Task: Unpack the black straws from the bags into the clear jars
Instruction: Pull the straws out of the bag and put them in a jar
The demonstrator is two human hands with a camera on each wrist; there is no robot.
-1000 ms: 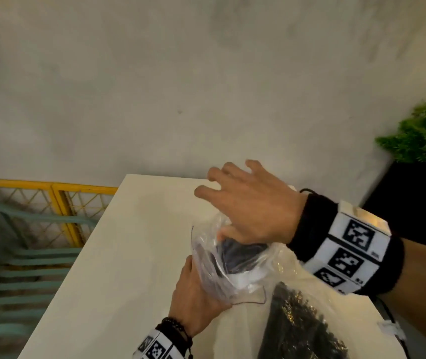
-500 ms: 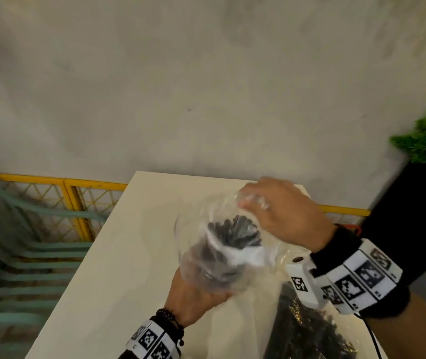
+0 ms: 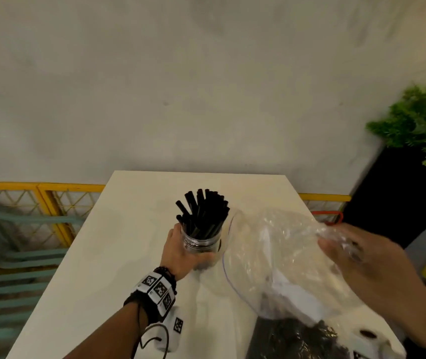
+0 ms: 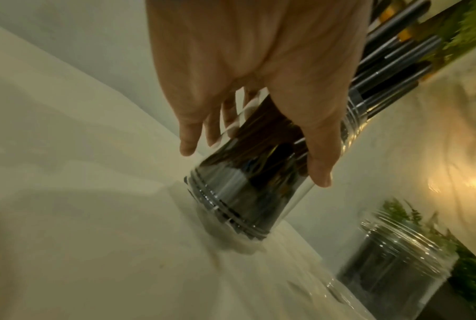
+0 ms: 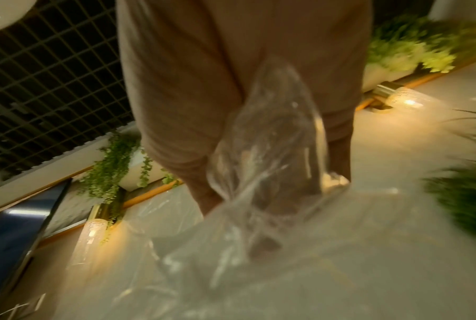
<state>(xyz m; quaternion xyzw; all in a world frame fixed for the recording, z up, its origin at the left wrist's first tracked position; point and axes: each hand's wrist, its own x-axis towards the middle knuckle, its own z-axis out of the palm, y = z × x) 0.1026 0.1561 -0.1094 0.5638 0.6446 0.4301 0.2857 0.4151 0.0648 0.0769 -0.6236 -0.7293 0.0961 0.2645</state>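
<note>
Left hand (image 3: 180, 251) grip around straw-filled jar (image 3: 201, 246) mid-table; right hand (image 3: 359, 263) grip bunching empty bag (image 3: 279, 260) at right edge.

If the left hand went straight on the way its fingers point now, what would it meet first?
The left hand already grips the clear jar of black straws; beyond it, probably the empty bag, though depth is unclear.

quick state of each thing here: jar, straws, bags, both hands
jar: upright on table, full of straws
straws: standing in jar, tops sticking out
empty bag: lifted clear of jar
second bag: lying on table, straws inside
left hand: grips jar
right hand: pinches empty bag
</note>
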